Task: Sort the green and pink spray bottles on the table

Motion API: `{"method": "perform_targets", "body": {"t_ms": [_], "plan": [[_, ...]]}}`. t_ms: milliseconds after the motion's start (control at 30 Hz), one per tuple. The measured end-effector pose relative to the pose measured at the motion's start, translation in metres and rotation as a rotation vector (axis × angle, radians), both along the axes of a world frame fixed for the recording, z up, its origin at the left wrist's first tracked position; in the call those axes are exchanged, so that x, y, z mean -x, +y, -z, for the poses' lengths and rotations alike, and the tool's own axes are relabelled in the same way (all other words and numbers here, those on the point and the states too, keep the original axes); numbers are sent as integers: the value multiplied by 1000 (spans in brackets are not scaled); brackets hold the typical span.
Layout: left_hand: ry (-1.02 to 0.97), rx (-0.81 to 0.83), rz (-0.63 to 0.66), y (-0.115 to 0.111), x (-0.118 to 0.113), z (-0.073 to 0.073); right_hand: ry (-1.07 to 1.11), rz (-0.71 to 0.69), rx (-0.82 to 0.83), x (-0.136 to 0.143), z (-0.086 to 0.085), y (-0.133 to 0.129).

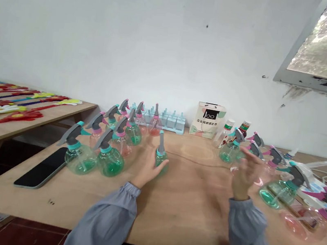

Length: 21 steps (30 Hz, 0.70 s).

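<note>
My left hand (148, 169) is around the side of a green spray bottle (161, 168) with a grey and turquoise trigger head, upright near the middle of the table. Its thumb lies across the front of the bottle; the other fingers are partly hidden. On the right, my right hand (247, 173) is raised, blurred by motion, with fingers stretched out and nothing visible in them. It is in front of a group of spray bottles, closest to a pink one (255, 149) partly hidden behind it. A green spray bottle (229, 151) stands just beyond that hand.
Several green and pink spray bottles (110, 161) stand at left, beside a phone (39, 169). Light-blue molds (175, 123), a paper bag (207, 123) and labelled bottles (225, 134) line the wall. More spray bottles (283, 191) are at right. A side table (56, 113) holds colourful items.
</note>
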State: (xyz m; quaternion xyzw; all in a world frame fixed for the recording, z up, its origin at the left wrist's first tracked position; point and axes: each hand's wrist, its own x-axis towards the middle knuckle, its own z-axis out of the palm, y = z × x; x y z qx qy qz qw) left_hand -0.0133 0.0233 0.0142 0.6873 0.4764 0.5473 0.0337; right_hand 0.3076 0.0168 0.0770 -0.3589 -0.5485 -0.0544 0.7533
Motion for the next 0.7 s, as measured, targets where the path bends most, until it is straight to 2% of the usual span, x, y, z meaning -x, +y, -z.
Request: {"method": "perform_targets", "body": {"t_ms": [67,167,267,333,400,467,533,600,667,700], "plan": [[-79,60,132,-8,-16,6,-256,-233,271,49,10,-5],[-187,95,225,-20,-40,26,-393,-485,499,106,26,-3],[-169,3,308,-30,-53,45,-436,-646,554,130,35,3],[-140,-78,370,-31,-52,47,-429,-707,545,132,36,5],[-154,-136,348,-21,-43,36,-355,-730,535,127,37,7],[-206,-161,234,2,-29,16,-221,-740,546,121,38,9],[-252,-150,94,39,-14,-8,-84,-764,582,115,36,10],[-267,-65,-49,83,-1,-29,35,-829,623,110,32,11],[-249,81,-158,125,10,-44,158,-928,647,105,28,11],[-181,134,-171,143,14,-49,213,-973,650,102,26,11]]}}
